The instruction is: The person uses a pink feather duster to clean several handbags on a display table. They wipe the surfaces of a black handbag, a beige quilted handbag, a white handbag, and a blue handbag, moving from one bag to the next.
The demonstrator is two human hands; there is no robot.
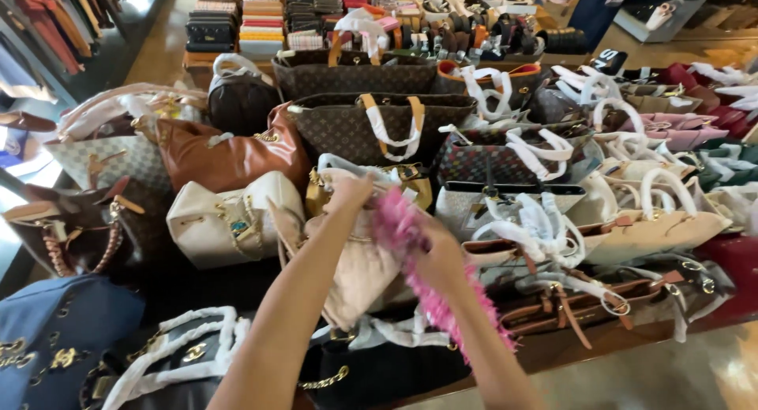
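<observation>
My left hand (350, 194) grips the top edge of a pale beige quilted handbag (359, 272) in the middle of a display table. My right hand (437, 252) holds a fluffy pink feather duster (410, 244), whose pink fringe runs from the bag's top down past my wrist. The fringe lies against the right side of the beige bag. Both forearms reach in from the bottom of the view.
Many handbags crowd the table: a cream bag (229, 220), a tan leather bag (229, 153), brown patterned totes (379, 122), black bags with chains (181, 363), and bags with white-wrapped handles (545, 228). Wallets (260, 19) are stacked at the back. The floor (679, 370) shows at lower right.
</observation>
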